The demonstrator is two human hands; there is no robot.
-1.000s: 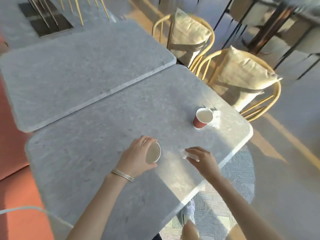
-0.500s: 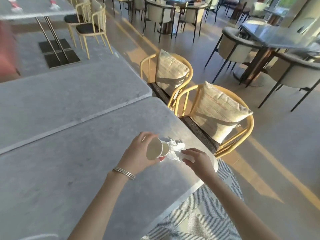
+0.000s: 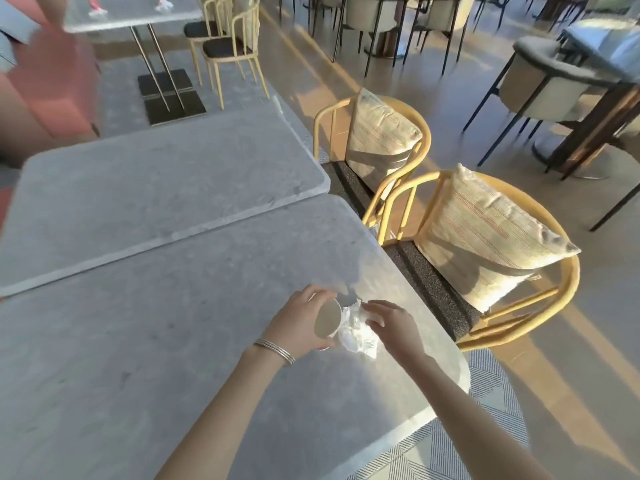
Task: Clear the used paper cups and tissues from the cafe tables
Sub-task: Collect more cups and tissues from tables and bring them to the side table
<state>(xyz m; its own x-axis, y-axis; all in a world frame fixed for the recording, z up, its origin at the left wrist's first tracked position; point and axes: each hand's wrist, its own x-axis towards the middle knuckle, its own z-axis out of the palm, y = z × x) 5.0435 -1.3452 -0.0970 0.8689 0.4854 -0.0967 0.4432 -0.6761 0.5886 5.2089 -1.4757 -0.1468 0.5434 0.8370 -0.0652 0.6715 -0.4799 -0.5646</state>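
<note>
Left hand [image 3: 298, 323] half-hides cup [image 3: 327, 318]; right hand [image 3: 393, 325] overlaps tissue [image 3: 355, 336].

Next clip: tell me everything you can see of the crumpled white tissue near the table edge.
The crumpled white tissue is a thin, soft-looking paper wad, creased and bunched, bright in sunlight. It lies on the grey stone-look table near its sunlit edge, beside the mouth of the tipped beige paper cup held by the left hand. The right hand curls its fingers onto the wad's upper side. What lies under it is hidden.
</note>
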